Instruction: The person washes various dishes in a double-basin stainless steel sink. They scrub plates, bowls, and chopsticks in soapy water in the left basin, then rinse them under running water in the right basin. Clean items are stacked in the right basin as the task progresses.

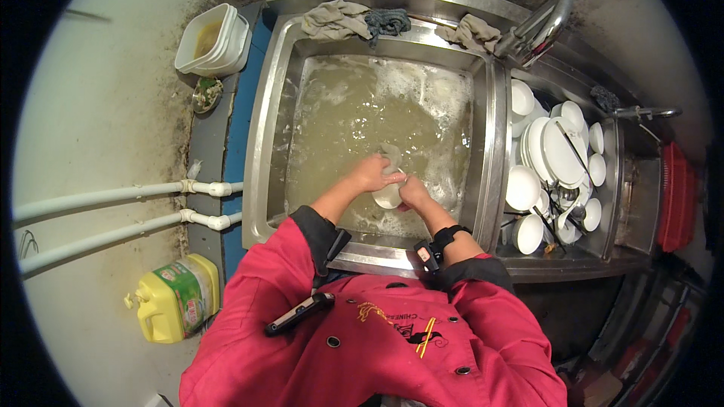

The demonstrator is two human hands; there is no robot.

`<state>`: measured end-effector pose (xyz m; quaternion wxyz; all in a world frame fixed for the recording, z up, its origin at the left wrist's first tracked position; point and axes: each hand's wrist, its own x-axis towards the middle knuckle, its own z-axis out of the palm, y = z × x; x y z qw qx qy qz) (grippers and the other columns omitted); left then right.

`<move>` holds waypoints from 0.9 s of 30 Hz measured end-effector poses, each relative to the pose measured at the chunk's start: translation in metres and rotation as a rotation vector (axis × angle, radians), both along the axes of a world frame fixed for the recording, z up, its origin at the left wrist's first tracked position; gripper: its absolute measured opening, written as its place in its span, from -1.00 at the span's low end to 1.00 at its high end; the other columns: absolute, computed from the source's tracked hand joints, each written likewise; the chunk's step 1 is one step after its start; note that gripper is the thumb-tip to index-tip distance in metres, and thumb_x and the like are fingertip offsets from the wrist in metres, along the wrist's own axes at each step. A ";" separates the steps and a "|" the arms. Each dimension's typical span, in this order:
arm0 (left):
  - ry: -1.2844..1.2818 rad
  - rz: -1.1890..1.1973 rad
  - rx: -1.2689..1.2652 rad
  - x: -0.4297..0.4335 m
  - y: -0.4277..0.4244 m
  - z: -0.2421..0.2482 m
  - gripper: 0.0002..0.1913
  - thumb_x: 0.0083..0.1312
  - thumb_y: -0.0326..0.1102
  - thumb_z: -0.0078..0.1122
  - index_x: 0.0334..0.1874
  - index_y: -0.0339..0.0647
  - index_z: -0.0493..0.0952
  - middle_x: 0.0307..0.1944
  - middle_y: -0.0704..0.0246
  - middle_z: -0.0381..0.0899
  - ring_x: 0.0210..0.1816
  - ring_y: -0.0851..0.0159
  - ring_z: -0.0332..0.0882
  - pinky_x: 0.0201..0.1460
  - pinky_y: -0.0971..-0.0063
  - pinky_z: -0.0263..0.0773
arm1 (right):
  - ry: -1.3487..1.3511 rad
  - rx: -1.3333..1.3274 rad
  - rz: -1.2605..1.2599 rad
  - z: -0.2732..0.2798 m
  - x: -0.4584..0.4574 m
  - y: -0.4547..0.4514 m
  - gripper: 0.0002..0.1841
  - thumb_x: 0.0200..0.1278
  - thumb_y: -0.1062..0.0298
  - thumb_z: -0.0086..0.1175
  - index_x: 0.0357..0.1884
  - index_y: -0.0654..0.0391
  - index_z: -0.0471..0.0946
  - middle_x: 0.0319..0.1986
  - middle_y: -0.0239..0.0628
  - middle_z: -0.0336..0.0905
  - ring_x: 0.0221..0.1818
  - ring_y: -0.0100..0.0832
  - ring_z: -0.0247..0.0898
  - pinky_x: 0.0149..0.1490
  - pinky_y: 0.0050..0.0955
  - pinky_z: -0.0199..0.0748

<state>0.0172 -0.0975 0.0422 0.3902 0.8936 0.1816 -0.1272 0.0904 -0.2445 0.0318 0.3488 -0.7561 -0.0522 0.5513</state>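
Over a steel sink basin [285, 124] of cloudy, foamy water, my two hands are close together. My right hand [414, 192] grips a small white bowl [388, 198] at its right side. My left hand [373, 173] reaches across from the left, its fingers at the bowl's far edge. Just beyond these fingers a pale, greyish thing [391, 152] shows at the water's surface; whether it is a cloth or another dish is unclear. The fingers hide where the bowl and the pale thing meet, so I cannot tell what the left hand holds.
White plates [563, 150], bowls, spoons and chopsticks fill the right basin. A faucet [534, 28] rises behind the divider. Rags [336, 20] lie on the back ledge. White tubs [212, 39], pipes [215, 189] and a yellow detergent jug [178, 299] are left. A red basket [676, 198] stands far right.
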 end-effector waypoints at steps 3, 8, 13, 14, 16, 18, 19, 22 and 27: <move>-0.148 0.072 -0.014 -0.004 -0.003 -0.011 -0.63 0.02 -0.03 0.30 -0.34 -0.23 0.54 -0.31 0.05 0.45 -0.27 -0.05 0.43 -0.14 0.23 0.37 | -0.005 0.063 -0.086 -0.012 -0.010 0.000 -0.63 0.09 0.56 -0.16 0.01 0.29 0.34 -0.26 0.04 0.52 -0.46 -0.10 0.57 -0.60 -0.29 0.54; -0.260 0.185 0.030 -0.006 -0.006 -0.024 -0.68 -0.10 -0.20 0.39 -0.34 -0.21 0.55 -0.28 0.06 0.52 -0.17 -0.06 0.50 -0.12 0.23 0.41 | 0.039 0.246 -0.059 -0.008 -0.009 -0.002 -0.60 0.09 0.58 -0.19 0.04 0.19 0.37 -0.24 -0.08 0.53 -0.34 -0.20 0.57 -0.54 -0.34 0.56; -0.003 0.256 -0.079 -0.005 -0.004 -0.054 -0.58 -0.06 -0.34 0.32 -0.07 -0.13 0.51 -0.28 0.17 0.59 -0.19 0.00 0.56 -0.19 0.28 0.46 | 0.016 0.289 -0.189 -0.021 -0.009 -0.008 -0.57 0.07 0.61 -0.21 0.05 0.15 0.38 -0.21 -0.13 0.53 -0.34 -0.23 0.56 -0.50 -0.34 0.59; 0.012 0.326 -0.096 -0.011 -0.004 -0.069 -0.58 -0.03 -0.36 0.30 -0.05 -0.12 0.51 -0.29 0.20 0.61 -0.21 0.02 0.58 -0.21 0.28 0.47 | 0.034 0.313 -0.255 -0.027 -0.012 -0.008 -0.56 0.07 0.62 -0.22 0.05 0.14 0.38 -0.20 -0.13 0.52 -0.32 -0.22 0.56 -0.49 -0.34 0.59; -0.014 0.743 -0.519 -0.035 -0.011 -0.121 -0.59 -0.01 -0.38 0.28 -0.05 -0.19 0.50 -0.30 0.22 0.61 -0.26 0.10 0.59 -0.25 0.29 0.48 | 0.138 0.330 -0.445 -0.025 -0.027 0.002 -0.56 0.09 0.63 -0.23 0.07 0.13 0.35 -0.15 -0.13 0.49 -0.28 -0.22 0.54 -0.49 -0.34 0.58; 0.025 1.166 -0.955 -0.027 -0.038 -0.119 -0.66 0.07 -0.45 0.17 -0.06 -0.22 0.50 -0.27 0.29 0.61 -0.29 0.19 0.59 -0.29 0.27 0.49 | 0.223 0.375 -0.640 -0.040 -0.031 -0.002 -0.62 0.25 0.53 -0.21 0.14 0.09 0.27 -0.01 -0.14 0.40 -0.13 -0.19 0.50 -0.31 -0.21 0.64; 0.148 1.179 -1.048 -0.020 -0.051 -0.105 -0.66 0.06 -0.47 0.17 -0.06 -0.21 0.50 -0.26 0.29 0.60 -0.29 0.18 0.59 -0.29 0.27 0.50 | 0.222 0.407 -0.758 -0.051 -0.034 -0.004 -0.62 0.26 0.53 -0.20 0.13 0.08 0.27 0.00 -0.14 0.39 -0.13 -0.20 0.49 -0.31 -0.22 0.63; 0.322 1.175 -1.164 -0.020 -0.060 -0.100 -0.62 0.02 -0.51 0.18 -0.04 -0.21 0.48 -0.23 0.26 0.59 -0.27 0.13 0.59 -0.26 0.26 0.51 | 0.162 0.347 -0.917 -0.068 -0.039 0.005 -0.64 0.26 0.50 -0.16 0.11 0.08 0.29 -0.02 -0.17 0.41 -0.15 -0.21 0.50 -0.35 -0.25 0.61; 0.146 0.708 -0.150 -0.012 -0.040 -0.062 -0.59 -0.11 -0.49 0.28 -0.12 -0.15 0.54 -0.26 0.20 0.62 -0.26 0.11 0.61 -0.19 0.33 0.49 | -0.069 0.037 -0.013 -0.061 0.005 -0.013 -0.72 0.16 0.51 -0.12 -0.06 0.18 0.44 -0.27 -0.09 0.57 -0.27 -0.18 0.56 -0.42 -0.24 0.58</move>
